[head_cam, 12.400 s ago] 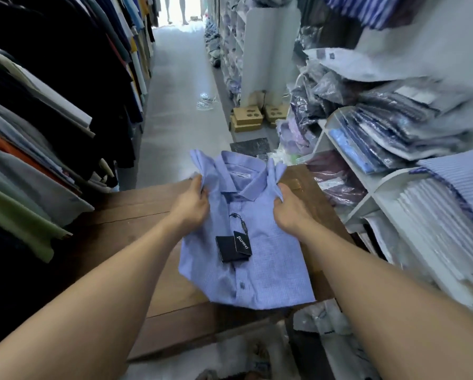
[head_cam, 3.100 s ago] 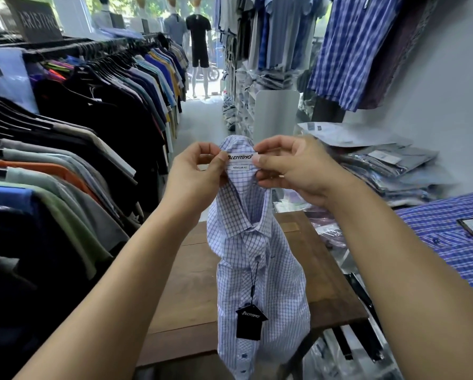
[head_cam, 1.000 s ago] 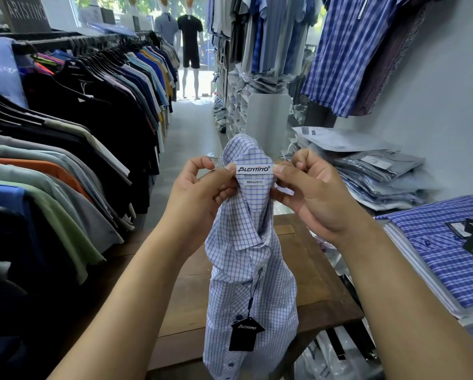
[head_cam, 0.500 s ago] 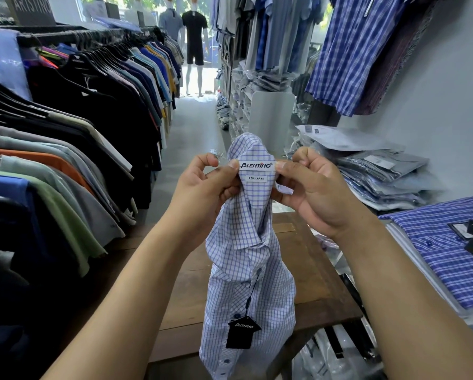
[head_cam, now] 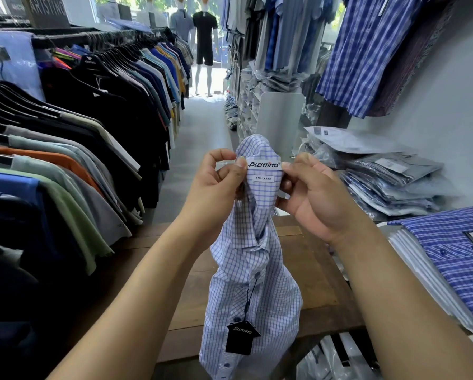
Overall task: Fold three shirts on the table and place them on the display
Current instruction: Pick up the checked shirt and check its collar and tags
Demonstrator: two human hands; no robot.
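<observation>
One checked shirt (head_cam: 253, 283) hangs over the table's (head_cam: 319, 283) near edge, collar pinched between left hand (head_cam: 216, 193) and right hand (head_cam: 317, 198)

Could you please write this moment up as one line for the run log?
checked shirt: unfolded, held up off table | left hand: pinches collar | right hand: pinches collar

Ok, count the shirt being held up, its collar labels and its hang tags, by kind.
Light blue checked fabric shirt: 1
White sewn collar labels: 2
Black card hang tag: 1
Total: 4
</observation>
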